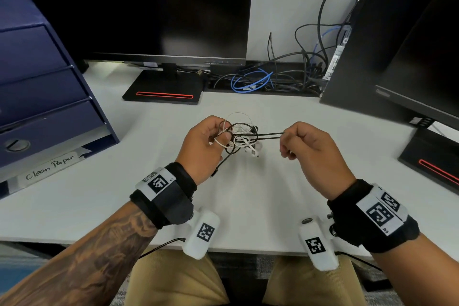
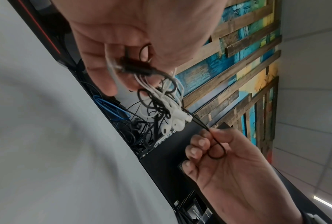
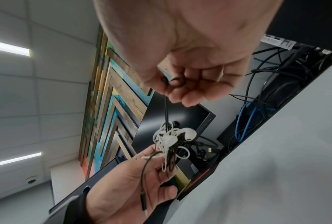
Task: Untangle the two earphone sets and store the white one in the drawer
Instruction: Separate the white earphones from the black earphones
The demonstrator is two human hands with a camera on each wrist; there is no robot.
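Note:
A knot of white earphones (image 1: 244, 143) (image 2: 177, 121) (image 3: 170, 137) and black earphones (image 1: 269, 134) (image 2: 157, 104) (image 3: 167, 115) hangs above the white desk (image 1: 248, 194) between both hands. My left hand (image 1: 206, 146) (image 2: 123, 60) (image 3: 126, 189) grips the tangle with curled fingers; a black plug end dangles below its palm. My right hand (image 1: 305, 149) (image 2: 218, 159) (image 3: 190, 75) pinches a doubled loop of black cord and holds it taut to the right of the knot. The blue drawer unit (image 1: 42, 87) stands at the desk's left, its drawers closed.
A monitor (image 1: 149, 7) on a black stand (image 1: 164, 92) is behind the hands. A second monitor (image 1: 409, 40) stands at right. A mess of black and blue cables (image 1: 268, 79) lies in a tray at the back. The desk's front edge is near my lap.

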